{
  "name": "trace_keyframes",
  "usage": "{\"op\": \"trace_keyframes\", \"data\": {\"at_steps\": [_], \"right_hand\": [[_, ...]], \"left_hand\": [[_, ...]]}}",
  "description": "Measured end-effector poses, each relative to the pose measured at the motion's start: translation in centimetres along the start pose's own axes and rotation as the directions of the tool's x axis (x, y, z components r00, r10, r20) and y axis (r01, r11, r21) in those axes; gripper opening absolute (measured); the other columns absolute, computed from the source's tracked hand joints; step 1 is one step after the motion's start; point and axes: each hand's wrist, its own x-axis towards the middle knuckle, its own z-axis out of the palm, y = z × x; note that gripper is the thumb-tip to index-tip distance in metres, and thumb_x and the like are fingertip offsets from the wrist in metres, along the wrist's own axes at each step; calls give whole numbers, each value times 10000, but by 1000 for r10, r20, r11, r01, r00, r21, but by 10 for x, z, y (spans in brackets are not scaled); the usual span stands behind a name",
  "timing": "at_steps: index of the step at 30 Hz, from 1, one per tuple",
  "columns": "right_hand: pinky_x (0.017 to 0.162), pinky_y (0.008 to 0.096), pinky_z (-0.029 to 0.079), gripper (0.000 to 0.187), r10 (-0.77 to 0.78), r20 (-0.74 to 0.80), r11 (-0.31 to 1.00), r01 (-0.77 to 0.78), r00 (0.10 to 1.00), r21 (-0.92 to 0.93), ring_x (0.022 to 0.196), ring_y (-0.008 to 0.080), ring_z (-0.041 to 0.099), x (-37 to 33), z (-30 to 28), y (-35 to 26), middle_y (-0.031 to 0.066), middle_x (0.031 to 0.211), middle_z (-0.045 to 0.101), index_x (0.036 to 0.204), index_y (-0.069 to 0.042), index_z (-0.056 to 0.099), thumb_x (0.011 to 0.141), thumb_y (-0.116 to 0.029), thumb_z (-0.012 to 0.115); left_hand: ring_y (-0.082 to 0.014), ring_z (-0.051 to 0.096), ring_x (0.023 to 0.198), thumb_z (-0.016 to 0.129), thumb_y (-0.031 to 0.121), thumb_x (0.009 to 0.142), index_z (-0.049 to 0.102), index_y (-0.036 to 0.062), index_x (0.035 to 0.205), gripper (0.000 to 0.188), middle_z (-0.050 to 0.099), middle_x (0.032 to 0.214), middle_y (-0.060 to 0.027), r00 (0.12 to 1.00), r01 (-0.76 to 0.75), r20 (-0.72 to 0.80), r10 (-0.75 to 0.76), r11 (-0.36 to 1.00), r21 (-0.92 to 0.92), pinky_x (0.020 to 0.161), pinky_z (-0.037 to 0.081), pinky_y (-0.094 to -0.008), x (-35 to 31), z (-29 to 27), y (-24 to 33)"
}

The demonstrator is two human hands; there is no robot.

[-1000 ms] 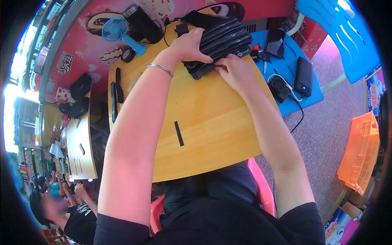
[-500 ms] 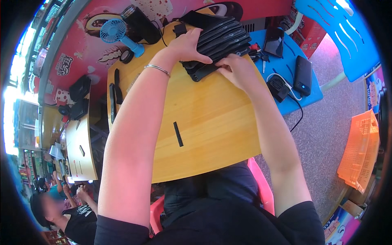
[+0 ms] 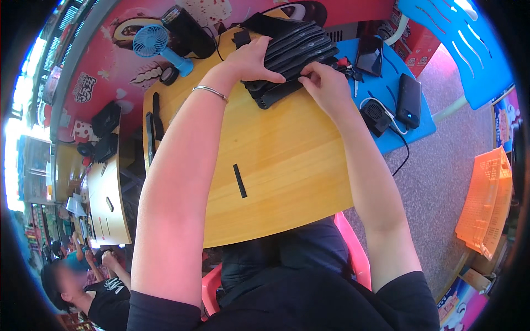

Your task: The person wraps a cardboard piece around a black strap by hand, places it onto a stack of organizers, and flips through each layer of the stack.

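A fanned stack of flat black pieces point(image 3: 301, 48), soft-looking with small round marks, lies at the far end of the wooden table point(image 3: 276, 165). Across its left side rests my left hand point(image 3: 253, 59), thumb spread away from the fingers. My right hand point(image 3: 326, 85) is at the stack's near right edge, thumb and forefinger pinched at the rim of one piece; the exact grip is partly hidden. Closer to me, a short black strip point(image 3: 240, 181) lies alone on the wood.
Along the far left stand a blue handheld fan point(image 3: 157, 47) and a black bottle point(image 3: 187, 32). Black straps point(image 3: 153, 127) lie on the left edge. A blue stool point(image 3: 386, 94) on the right holds a phone point(image 3: 370, 55), keys, a power bank point(image 3: 409, 99) and a cable. Another person point(image 3: 99, 298) sits at lower left.
My right hand has slid a little right and away from me along the stack's edge. My left hand has barely moved, still lying on the stack.
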Motion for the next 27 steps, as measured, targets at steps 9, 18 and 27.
{"op": "trace_keyframes", "data": {"at_steps": [9, 18, 27], "right_hand": [[715, 392, 514, 132, -30, -40, 994, 26, 999, -107, 799, 265, 650, 1, 4, 6, 44, 829, 638, 896, -150, 765, 810, -240, 723], [781, 379, 518, 126, -53, -23, 991, 50, 998, -122, 899, 257, 648, -2, 8, 6, 17, 949, 661, 907, -155, 759, 806, -197, 697], [753, 381, 524, 150, -136, 18, 985, 137, 991, -104, 868, 269, 660, -3, 7, 3, 33, 925, 682, 893, -143, 753, 821, -118, 624]], "left_hand": [[-355, 510, 1259, 834, 563, 547, 343, 26, 1438, 1151, 485, 1396, -198, 1000, 7, 0, -7, 999, 52, 1028, 445, -417, 0, 0, 2], [-350, 511, 1257, 814, 516, 581, 353, 13, 1428, 1088, 490, 1387, -210, 1000, -6, -4, 6, 1000, 10, 1023, 442, -412, 1, 1, -2], [-341, 497, 1274, 796, 490, 600, 351, -5, 1431, 1065, 490, 1384, -216, 1000, -19, 14, 19, 998, -54, 1031, 432, -397, 4, 0, -6]]}}
